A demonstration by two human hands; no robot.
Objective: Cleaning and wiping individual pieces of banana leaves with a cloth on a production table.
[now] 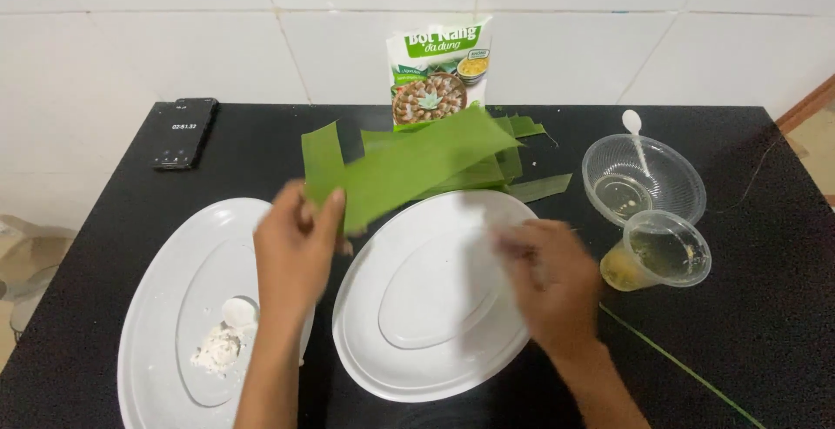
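Note:
My left hand [296, 251] grips the near end of a long green leaf strip [417, 168] and holds it up over a black table [765, 325]. The strip slants up to the right, over a pile of more green leaf strips [500, 168]. My right hand [552, 277] is blurred and hovers over the right edge of an empty white oval plate [426, 307]; it holds nothing that I can see. Another white oval plate [174, 307] on the left carries a small heap of white flour [217, 346] and a white spoon [239, 311].
A flour packet [437, 68] stands against the tiled wall. A clear bowl [644, 177] with a white spoon [635, 129] and a clear cup of yellowish liquid [657, 251] sit at the right. A black phone [184, 131] lies at back left. A thin green strand [678, 364] lies near right.

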